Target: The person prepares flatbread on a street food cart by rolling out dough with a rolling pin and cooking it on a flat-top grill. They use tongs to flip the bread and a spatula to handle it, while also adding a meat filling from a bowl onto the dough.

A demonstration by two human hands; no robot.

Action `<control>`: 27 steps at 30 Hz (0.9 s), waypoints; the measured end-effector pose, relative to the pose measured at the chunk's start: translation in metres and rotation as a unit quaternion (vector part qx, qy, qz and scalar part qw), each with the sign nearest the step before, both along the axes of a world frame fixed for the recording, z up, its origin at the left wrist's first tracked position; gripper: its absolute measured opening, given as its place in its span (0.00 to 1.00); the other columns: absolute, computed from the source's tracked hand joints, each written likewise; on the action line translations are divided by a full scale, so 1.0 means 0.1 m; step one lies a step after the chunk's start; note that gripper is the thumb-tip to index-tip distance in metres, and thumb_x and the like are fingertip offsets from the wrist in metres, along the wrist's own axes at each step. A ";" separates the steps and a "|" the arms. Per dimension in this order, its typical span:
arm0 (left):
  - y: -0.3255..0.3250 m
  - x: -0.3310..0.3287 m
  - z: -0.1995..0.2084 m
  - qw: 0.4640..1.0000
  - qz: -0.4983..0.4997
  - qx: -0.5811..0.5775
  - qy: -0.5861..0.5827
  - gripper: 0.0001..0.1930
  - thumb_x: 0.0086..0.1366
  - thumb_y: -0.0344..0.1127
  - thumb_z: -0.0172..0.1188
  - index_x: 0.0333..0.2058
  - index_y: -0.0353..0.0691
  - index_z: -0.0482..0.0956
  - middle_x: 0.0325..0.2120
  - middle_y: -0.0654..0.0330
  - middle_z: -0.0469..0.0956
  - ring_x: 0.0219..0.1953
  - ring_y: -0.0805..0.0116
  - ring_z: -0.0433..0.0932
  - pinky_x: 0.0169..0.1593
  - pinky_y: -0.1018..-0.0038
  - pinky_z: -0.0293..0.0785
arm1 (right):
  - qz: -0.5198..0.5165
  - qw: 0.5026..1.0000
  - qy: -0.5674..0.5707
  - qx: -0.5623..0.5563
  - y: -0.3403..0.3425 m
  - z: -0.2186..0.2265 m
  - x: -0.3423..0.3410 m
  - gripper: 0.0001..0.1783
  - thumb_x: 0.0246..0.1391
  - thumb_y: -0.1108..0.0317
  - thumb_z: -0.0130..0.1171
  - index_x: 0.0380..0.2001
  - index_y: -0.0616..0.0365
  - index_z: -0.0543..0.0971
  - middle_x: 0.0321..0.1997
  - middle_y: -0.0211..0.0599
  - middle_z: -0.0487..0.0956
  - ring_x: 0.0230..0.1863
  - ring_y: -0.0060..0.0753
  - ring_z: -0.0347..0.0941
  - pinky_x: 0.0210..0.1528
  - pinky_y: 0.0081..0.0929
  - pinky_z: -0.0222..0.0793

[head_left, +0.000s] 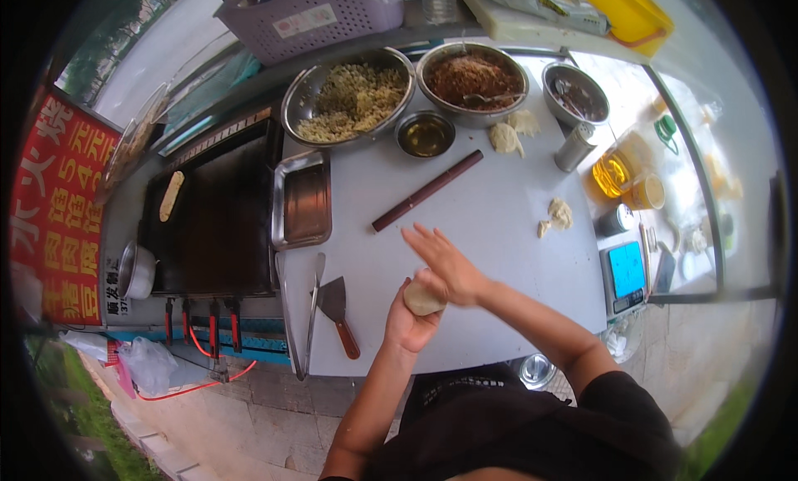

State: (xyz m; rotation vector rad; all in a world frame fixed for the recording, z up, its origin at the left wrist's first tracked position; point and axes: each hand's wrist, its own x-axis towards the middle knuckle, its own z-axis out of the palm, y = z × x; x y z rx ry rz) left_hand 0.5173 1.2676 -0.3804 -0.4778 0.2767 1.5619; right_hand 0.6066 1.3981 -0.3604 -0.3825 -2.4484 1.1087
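Note:
Cupped around a round, pale piece of dough [425,299], my left hand [406,325] is just above the near edge of the worktable. My right hand [450,269] lies across the top of the dough, palm side down. Its fingers are stretched out past the dough toward the left, and its thumb side looks to be against the dough, slightly blurred. Farther off, a dark wooden rolling pin [427,190] lies slantwise on the table. Left of my hands are a scraper [337,306] with a wooden handle and long metal tongs [315,315].
At the back stand bowls of greenish filling [353,98] and brown filling [474,80], plus a small oil bowl [425,136]. Dough scraps [560,214] lie at right, near a scale [625,273]. A black griddle [216,215] bears one flat dough piece [171,196], beside a metal tray [302,200].

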 end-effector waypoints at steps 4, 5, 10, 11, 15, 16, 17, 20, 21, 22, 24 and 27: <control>-0.17 -0.36 0.04 0.996 0.004 -0.001 -0.093 0.20 0.69 0.45 0.41 0.46 0.33 0.69 0.53 0.48 0.68 0.51 0.56 0.72 0.53 0.61 0.71 | -0.213 0.943 -0.167 0.191 1.41 -0.59 -0.85 0.44 0.58 0.39 0.41 0.60 0.72 0.57 0.67 0.57 0.54 0.69 0.54 0.44 0.68 0.43 0.41; -0.24 -0.40 0.14 0.991 -0.001 0.006 -0.132 0.21 0.69 0.46 0.40 0.45 0.32 0.70 0.52 0.47 0.68 0.53 0.54 0.70 0.55 0.59 0.70 | -0.216 0.928 -0.230 0.195 1.69 -0.67 -1.02 0.47 0.57 0.35 0.36 0.61 0.71 0.55 0.67 0.56 0.53 0.70 0.52 0.44 0.70 0.40 0.37; -0.62 -0.29 0.32 0.996 -0.043 -0.076 -0.006 0.28 0.67 0.56 0.40 0.39 0.32 0.73 0.49 0.48 0.70 0.60 0.48 0.61 0.61 0.45 0.56 | -0.201 0.890 -0.348 0.214 2.10 -0.80 -1.13 0.49 0.56 0.31 0.30 0.61 0.69 0.58 0.68 0.54 0.53 0.71 0.49 0.42 0.70 0.42 0.37; -0.70 -0.26 0.26 0.997 -0.050 -0.050 -0.023 0.29 0.66 0.57 0.40 0.38 0.32 0.73 0.49 0.48 0.70 0.61 0.47 0.60 0.62 0.43 0.53 | -0.230 0.884 -0.325 0.245 2.01 -0.81 -0.99 0.48 0.56 0.31 0.30 0.60 0.68 0.59 0.68 0.53 0.53 0.70 0.49 0.43 0.69 0.43 0.37; -0.91 -0.26 0.13 0.992 -0.031 -0.104 0.069 0.22 0.63 0.47 0.49 0.40 0.30 0.74 0.50 0.47 0.70 0.60 0.49 0.61 0.63 0.51 0.57 | -0.133 0.938 -0.167 0.274 0.72 -0.96 0.16 0.40 0.56 0.42 0.46 0.61 0.64 0.59 0.68 0.50 0.54 0.69 0.50 0.46 0.69 0.48 0.38; -0.94 -0.27 0.11 0.987 -0.045 -0.116 0.101 0.21 0.63 0.46 0.49 0.41 0.30 0.73 0.50 0.46 0.70 0.60 0.49 0.62 0.62 0.53 0.58 | -0.053 0.940 -0.237 0.241 0.24 -1.13 0.58 0.41 0.56 0.41 0.45 0.63 0.60 0.56 0.69 0.49 0.51 0.71 0.47 0.43 0.70 0.48 0.36; -0.98 -0.28 0.09 0.981 -0.054 -0.127 0.135 0.20 0.63 0.44 0.49 0.43 0.30 0.72 0.50 0.46 0.69 0.60 0.49 0.62 0.62 0.55 0.59 | 0.006 0.910 -0.330 0.250 -0.31 -0.97 0.94 0.42 0.56 0.39 0.44 0.65 0.56 0.53 0.71 0.48 0.48 0.72 0.45 0.40 0.70 0.48 0.33; -0.99 -0.33 0.09 0.972 -0.088 -0.148 0.160 0.19 0.64 0.40 0.49 0.45 0.30 0.70 0.50 0.47 0.70 0.59 0.50 0.64 0.61 0.57 0.62 | -0.078 0.911 -0.367 0.173 -0.54 -0.85 1.35 0.43 0.55 0.40 0.44 0.66 0.57 0.52 0.72 0.46 0.44 0.73 0.45 0.34 0.70 0.47 0.29; -0.98 -0.33 0.09 0.970 -0.100 -0.156 0.154 0.18 0.64 0.39 0.49 0.46 0.30 0.70 0.50 0.47 0.70 0.58 0.50 0.65 0.60 0.57 0.64 | -0.158 0.886 -0.380 0.213 -0.31 -0.98 1.33 0.43 0.55 0.40 0.45 0.66 0.57 0.52 0.72 0.46 0.44 0.73 0.46 0.34 0.70 0.48 0.29; -0.98 -0.33 0.10 0.974 -0.122 -0.144 0.127 0.18 0.64 0.39 0.48 0.46 0.31 0.70 0.50 0.48 0.70 0.58 0.51 0.65 0.59 0.56 0.64 | -0.225 0.877 -0.369 0.210 -0.12 -0.99 1.13 0.43 0.55 0.41 0.45 0.65 0.57 0.52 0.71 0.46 0.45 0.73 0.47 0.35 0.70 0.48 0.30; -0.84 -0.30 0.12 0.978 -0.163 -0.110 0.075 0.18 0.64 0.40 0.48 0.46 0.33 0.69 0.49 0.51 0.71 0.58 0.52 0.66 0.58 0.54 0.65 | -0.290 0.884 -0.312 0.193 0.14 -1.06 0.58 0.41 0.56 0.43 0.45 0.65 0.57 0.53 0.71 0.46 0.47 0.72 0.48 0.36 0.70 0.49 0.31; -0.74 -0.24 0.13 0.979 -0.190 -0.063 0.044 0.18 0.65 0.41 0.46 0.48 0.36 0.69 0.48 0.51 0.72 0.57 0.52 0.67 0.56 0.56 0.68 | -0.142 0.945 -0.210 0.208 -0.35 -1.14 0.10 0.37 0.57 0.44 0.43 0.64 0.55 0.56 0.71 0.44 0.47 0.72 0.48 0.38 0.70 0.49 0.31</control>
